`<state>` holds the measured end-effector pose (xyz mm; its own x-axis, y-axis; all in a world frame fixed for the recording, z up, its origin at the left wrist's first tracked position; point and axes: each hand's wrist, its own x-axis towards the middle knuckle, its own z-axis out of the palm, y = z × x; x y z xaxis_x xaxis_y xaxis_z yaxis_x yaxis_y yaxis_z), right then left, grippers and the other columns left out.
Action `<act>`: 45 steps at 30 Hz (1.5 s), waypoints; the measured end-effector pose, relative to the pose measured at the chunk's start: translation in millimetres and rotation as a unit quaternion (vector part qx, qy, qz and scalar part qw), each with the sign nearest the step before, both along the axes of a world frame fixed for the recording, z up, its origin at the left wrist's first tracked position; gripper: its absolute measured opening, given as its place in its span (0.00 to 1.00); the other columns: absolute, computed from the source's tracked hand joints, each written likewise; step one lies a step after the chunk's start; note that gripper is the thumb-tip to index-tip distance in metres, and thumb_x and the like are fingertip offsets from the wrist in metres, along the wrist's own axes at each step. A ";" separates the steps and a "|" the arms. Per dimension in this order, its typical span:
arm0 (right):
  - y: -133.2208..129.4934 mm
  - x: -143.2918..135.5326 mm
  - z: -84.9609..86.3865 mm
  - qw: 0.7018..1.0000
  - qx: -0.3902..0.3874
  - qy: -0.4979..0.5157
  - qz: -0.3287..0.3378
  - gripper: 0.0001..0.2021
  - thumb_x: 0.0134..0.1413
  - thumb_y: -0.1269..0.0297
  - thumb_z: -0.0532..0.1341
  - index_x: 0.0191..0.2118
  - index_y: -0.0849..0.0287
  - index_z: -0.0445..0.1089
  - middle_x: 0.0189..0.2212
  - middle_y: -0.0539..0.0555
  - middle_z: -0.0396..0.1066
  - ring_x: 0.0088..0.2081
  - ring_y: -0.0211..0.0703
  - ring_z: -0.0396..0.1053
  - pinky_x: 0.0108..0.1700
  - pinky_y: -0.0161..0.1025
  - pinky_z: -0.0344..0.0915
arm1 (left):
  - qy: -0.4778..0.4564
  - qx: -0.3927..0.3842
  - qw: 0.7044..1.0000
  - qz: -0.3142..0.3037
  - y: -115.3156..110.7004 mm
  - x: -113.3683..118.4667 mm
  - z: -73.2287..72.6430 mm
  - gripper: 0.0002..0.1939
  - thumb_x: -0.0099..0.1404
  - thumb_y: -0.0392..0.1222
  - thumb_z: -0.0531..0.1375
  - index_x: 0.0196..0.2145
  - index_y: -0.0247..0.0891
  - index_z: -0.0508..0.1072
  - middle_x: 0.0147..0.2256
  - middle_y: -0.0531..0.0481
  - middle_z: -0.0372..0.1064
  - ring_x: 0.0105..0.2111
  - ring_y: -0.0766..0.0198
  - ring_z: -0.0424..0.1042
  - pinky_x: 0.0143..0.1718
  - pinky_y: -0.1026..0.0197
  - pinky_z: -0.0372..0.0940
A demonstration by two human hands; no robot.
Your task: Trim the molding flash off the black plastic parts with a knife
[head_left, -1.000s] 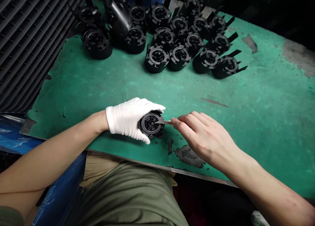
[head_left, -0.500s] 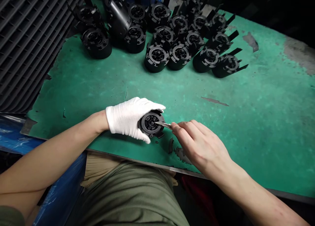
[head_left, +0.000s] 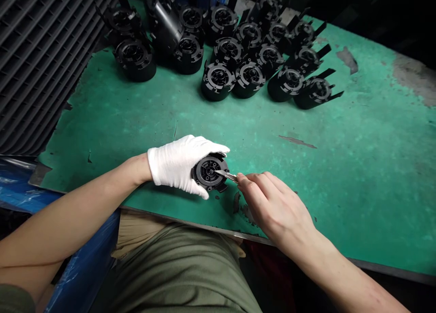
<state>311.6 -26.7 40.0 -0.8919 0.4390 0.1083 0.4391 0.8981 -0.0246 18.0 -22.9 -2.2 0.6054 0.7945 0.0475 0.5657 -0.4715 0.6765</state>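
A round black plastic part (head_left: 206, 179) is gripped by my left hand (head_left: 177, 163), which wears a white glove; its fingers wrap the far side and the thumb lies along the near side. My bare right hand (head_left: 272, 201) pinches a small metal knife (head_left: 229, 175). The blade points left, and its tip is over the centre of the part's face, among small holes and ribs. Whether the tip touches the plastic I cannot tell.
Several similar black parts (head_left: 218, 79) stand in a group along the back of the green worktop (head_left: 136, 117). One longer black cylinder (head_left: 168, 24) leans among them. Stacked black ribbed trays (head_left: 44, 63) are at the left, with blue plastic (head_left: 20, 186) below.
My right hand has shifted slightly down and turned a little, and the knife is tilted a bit more. My left hand and the part have hardly moved.
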 end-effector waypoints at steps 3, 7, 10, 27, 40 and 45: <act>-0.9 0.4 -0.3 1.000 -0.007 0.002 -0.004 0.13 0.70 0.79 0.57 0.57 0.71 0.68 0.40 0.61 0.75 0.36 0.48 0.64 0.40 0.45 0.67 | 0.004 -0.001 1.000 0.001 -0.1 0.1 0.9 0.54 0.51 0.64 0.78 0.67 0.37 0.64 0.57 0.37 0.76 0.56 0.39 0.78 0.58 0.44 0.70; -4.4 -2.5 0.3 1.000 -0.013 0.012 -0.006 0.13 0.69 0.79 0.58 0.56 0.73 0.69 0.39 0.61 0.74 0.35 0.47 0.63 0.40 0.45 0.67 | 0.004 -0.002 1.000 0.003 0.0 0.5 -0.6 0.54 0.51 0.64 0.78 0.67 0.38 0.64 0.58 0.37 0.76 0.56 0.39 0.77 0.58 0.44 0.70; -9.6 -4.8 0.1 1.000 -0.020 0.016 -0.008 0.13 0.70 0.79 0.58 0.56 0.72 0.69 0.39 0.60 0.74 0.35 0.47 0.64 0.39 0.45 0.66 | 0.004 -0.003 1.000 0.003 0.6 0.8 -1.3 0.54 0.50 0.64 0.79 0.67 0.39 0.64 0.59 0.37 0.75 0.57 0.38 0.77 0.58 0.44 0.70; -2.0 13.2 -13.4 0.981 -0.107 0.110 -0.121 0.11 0.72 0.71 0.61 0.56 0.58 0.66 0.42 0.58 0.75 0.40 0.45 0.73 0.41 0.41 0.70 | 0.009 0.073 0.997 0.023 -1.8 13.7 -12.2 0.54 0.51 0.79 0.70 0.60 0.33 0.68 0.52 0.34 0.75 0.49 0.38 0.78 0.54 0.40 0.72; 26.0 10.4 -19.6 0.989 -0.102 0.100 -0.044 0.09 0.73 0.71 0.60 0.55 0.58 0.68 0.43 0.57 0.76 0.39 0.44 0.70 0.42 0.42 0.65 | 0.013 0.046 0.999 0.018 -0.3 13.5 -10.3 0.53 0.48 0.75 0.74 0.59 0.34 0.70 0.52 0.35 0.76 0.49 0.39 0.78 0.56 0.40 0.71; 26.7 12.9 -17.2 0.989 -0.117 0.086 -0.035 0.10 0.74 0.70 0.59 0.57 0.57 0.68 0.44 0.57 0.77 0.40 0.44 0.71 0.42 0.43 0.63 | 0.016 0.045 0.999 0.012 0.4 14.3 -7.1 0.50 0.49 0.73 0.75 0.58 0.35 0.71 0.50 0.37 0.77 0.48 0.40 0.79 0.55 0.43 0.71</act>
